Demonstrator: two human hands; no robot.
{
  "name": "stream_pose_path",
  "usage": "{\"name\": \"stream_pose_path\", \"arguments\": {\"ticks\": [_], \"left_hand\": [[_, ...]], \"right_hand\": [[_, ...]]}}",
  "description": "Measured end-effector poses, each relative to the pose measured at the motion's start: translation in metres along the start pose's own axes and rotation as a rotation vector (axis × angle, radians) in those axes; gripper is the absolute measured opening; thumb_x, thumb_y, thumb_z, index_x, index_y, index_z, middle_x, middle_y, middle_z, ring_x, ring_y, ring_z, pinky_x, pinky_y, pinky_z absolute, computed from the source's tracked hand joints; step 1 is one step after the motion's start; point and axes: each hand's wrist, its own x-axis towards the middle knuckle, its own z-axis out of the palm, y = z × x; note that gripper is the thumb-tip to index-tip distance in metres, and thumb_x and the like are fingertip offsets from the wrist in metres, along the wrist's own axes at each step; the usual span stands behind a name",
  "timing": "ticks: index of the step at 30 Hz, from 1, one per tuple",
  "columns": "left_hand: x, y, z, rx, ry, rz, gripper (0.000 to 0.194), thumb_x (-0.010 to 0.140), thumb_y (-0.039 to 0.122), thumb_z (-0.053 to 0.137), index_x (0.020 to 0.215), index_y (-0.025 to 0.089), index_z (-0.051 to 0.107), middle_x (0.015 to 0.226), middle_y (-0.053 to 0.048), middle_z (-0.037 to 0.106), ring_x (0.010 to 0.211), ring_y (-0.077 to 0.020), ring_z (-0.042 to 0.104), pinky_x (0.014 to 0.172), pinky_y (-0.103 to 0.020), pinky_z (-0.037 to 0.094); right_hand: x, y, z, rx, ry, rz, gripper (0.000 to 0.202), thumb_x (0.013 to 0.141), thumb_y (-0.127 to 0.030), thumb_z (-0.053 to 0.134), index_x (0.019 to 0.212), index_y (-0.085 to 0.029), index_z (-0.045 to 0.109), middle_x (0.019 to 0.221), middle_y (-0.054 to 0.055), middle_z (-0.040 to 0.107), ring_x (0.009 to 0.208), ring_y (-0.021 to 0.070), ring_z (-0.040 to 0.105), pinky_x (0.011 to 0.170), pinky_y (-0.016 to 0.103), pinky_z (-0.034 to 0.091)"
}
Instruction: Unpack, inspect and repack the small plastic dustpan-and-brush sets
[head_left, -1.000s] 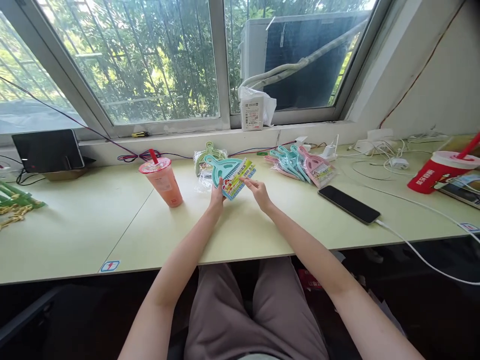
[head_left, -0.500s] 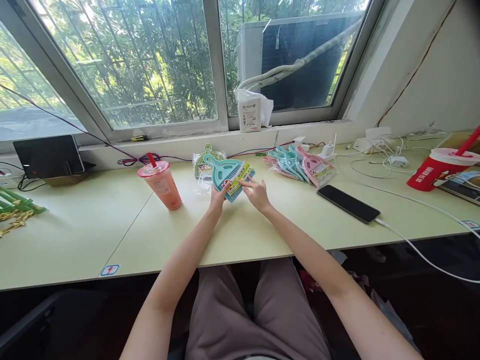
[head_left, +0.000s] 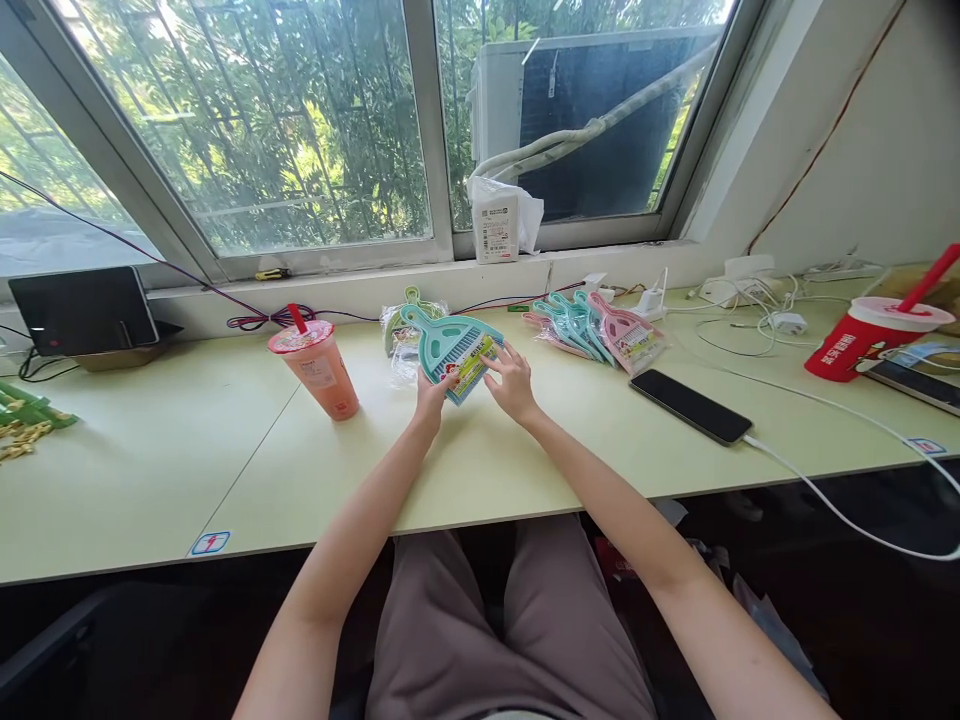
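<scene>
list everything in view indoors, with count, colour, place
Labelled plastic dustpan set: 1, turquoise, centre
Bagged plastic dustpans: several, turquoise and pink, back right
Bagged plastic set: 1, green, back
Tall plastic drink cup: 1, orange, left
Lidded cup: 1, red-white, right
Rectangular phone: 1, black, right
Flat device: 1, dark, far right
Rectangular screen: 1, black, back left
Thin bundle: 1, green-tan, left edge
Bagged box: 1, white, windowsill
Small tool: 1, yellow-black, windowsill
Cables and plugs: several, white, back right
Window: 1, grey-framed, back
Flat table: 1, pale green, below
Left hand: 1, bare, holding centre set
Right hand: 1, bare, at its edge
Trousered legs: 2, brown, bottom
</scene>
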Motion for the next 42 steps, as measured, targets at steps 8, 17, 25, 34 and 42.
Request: {"name": "stream_pose_path", "arguments": {"ticks": [8,17,25,34,42], "left_hand": [[-0.001,0.001,0.001,-0.012,-0.01,-0.017,0.076,0.055,0.032,0.087,0.121,0.023,0.051,0.12,-0.009,0.065,0.11,-0.0298,0.063,0.091,-0.044,0.054],[-0.003,0.003,0.002,-0.007,0.018,-0.043,0.073,0.057,0.032,0.085,0.12,0.023,0.05,0.119,-0.009,0.066,0.107,-0.0286,0.064,0.088,-0.043,0.054],[0.001,-0.002,0.002,0.046,-0.058,-0.044,0.077,0.054,0.033,0.088,0.121,0.021,0.053,0.114,-0.01,0.068,0.105,-0.0308,0.064,0.088,-0.047,0.054],[0.001,0.004,0.004,0.05,-0.128,0.045,0.073,0.056,0.036,0.088,0.119,0.019,0.054,0.114,-0.011,0.067,0.11,-0.0306,0.062,0.098,-0.05,0.049],[0.009,-0.006,0.004,0.142,-0.172,0.063,0.064,0.068,0.052,0.079,0.119,0.023,0.052,0.113,-0.009,0.063,0.104,-0.0273,0.062,0.091,-0.044,0.05]], "right_hand": [[0.001,0.004,-0.001,-0.002,-0.03,0.082,0.06,0.084,-0.021,0.056,0.143,-0.028,0.049,0.165,0.004,0.013,0.153,0.0297,0.003,0.117,0.061,0.02],[0.004,0.013,0.011,0.675,-0.164,0.415,0.071,0.092,-0.046,0.045,0.155,-0.023,0.021,0.157,0.014,0.033,0.139,0.0238,0.045,0.104,0.043,0.046],[0.002,0.008,0.013,1.059,-0.238,0.55,0.025,0.087,-0.027,0.053,0.11,-0.021,0.059,0.11,0.004,0.073,0.088,0.014,0.072,0.095,0.034,0.053],[0.003,0.006,0.007,1.179,-0.171,0.529,0.022,0.082,-0.03,0.068,0.101,-0.02,0.061,0.099,0.004,0.075,0.081,0.0183,0.074,0.091,0.038,0.057],[0.007,0.012,0.001,1.164,-0.051,0.554,0.025,0.073,-0.033,0.077,0.091,-0.018,0.065,0.088,0.004,0.075,0.077,0.0213,0.074,0.087,0.041,0.059]]}}
